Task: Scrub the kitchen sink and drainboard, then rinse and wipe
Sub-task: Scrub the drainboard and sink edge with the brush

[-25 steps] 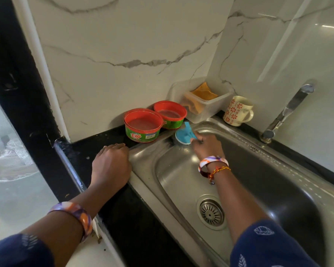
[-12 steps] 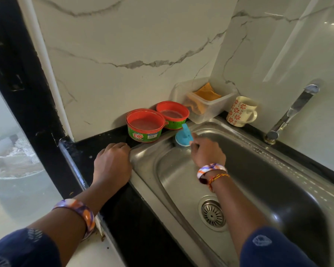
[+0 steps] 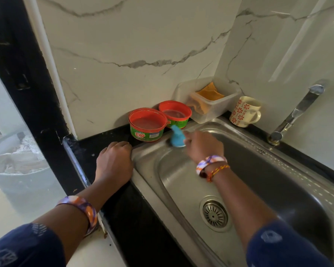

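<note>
home kitchen: steel sink (image 3: 181,182), tap (image 3: 295,112), marble walls (image 3: 135,45).

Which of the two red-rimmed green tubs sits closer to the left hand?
The front tub, showing the Exo label, is closer to the left hand. The other tub sits farther back, beside the clear plastic container.
</note>
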A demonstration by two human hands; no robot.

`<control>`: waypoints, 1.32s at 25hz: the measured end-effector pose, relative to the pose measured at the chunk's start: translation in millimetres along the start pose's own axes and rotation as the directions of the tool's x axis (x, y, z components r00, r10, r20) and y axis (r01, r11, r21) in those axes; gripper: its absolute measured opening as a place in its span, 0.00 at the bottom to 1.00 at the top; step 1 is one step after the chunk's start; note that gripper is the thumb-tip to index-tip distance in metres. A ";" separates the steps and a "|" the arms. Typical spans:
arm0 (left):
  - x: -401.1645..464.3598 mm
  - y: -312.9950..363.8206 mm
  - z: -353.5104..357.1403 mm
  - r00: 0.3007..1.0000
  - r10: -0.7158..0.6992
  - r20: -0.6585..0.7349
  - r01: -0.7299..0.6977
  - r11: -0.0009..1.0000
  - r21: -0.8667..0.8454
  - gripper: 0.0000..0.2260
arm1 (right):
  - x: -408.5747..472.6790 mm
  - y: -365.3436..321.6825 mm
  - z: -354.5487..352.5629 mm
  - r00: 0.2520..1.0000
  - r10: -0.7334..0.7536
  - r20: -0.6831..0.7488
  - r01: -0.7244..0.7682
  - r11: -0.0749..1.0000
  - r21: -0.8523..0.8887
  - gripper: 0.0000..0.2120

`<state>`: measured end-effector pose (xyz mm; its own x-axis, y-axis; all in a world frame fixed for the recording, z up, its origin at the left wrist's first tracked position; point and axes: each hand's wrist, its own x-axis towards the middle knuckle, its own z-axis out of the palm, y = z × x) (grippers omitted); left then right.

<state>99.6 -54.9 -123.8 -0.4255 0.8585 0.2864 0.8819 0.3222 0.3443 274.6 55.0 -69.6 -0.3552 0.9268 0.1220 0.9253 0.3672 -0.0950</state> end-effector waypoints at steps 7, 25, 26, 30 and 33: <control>0.4 -2.6 3.9 0.999 0.008 -0.032 -0.009 0.999 -0.033 0.13 | -45.4 9.7 26.9 0.977 -0.154 0.150 0.132 0.980 0.146 0.16; 1.1 -2.0 -1.5 0.999 0.012 0.035 -0.012 1.000 0.015 0.13 | -58.5 -31.2 13.9 0.930 -0.366 -0.012 0.330 0.824 0.460 0.15; 1.3 -2.3 -1.9 0.999 0.011 0.030 -0.012 1.000 0.016 0.13 | -64.5 -35.0 14.4 0.919 -0.393 -0.023 0.363 0.825 0.433 0.16; 1.6 -0.5 0.8 1.000 -0.023 -0.005 0.023 1.000 -0.017 0.12 | -25.7 3.5 21.4 0.968 -0.243 -0.064 0.249 0.894 0.372 0.14; 3.3 -2.0 4.9 0.999 -0.022 -0.023 0.021 0.999 -0.028 0.12 | 25.7 67.2 32.4 0.997 -0.058 -0.042 0.069 0.939 0.337 0.17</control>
<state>97.4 -50.7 -128.0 -0.4490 0.8417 0.2998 0.8667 0.3287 0.3754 323.3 106.0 -104.9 -0.4025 0.8996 0.1691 0.7993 0.4355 -0.4141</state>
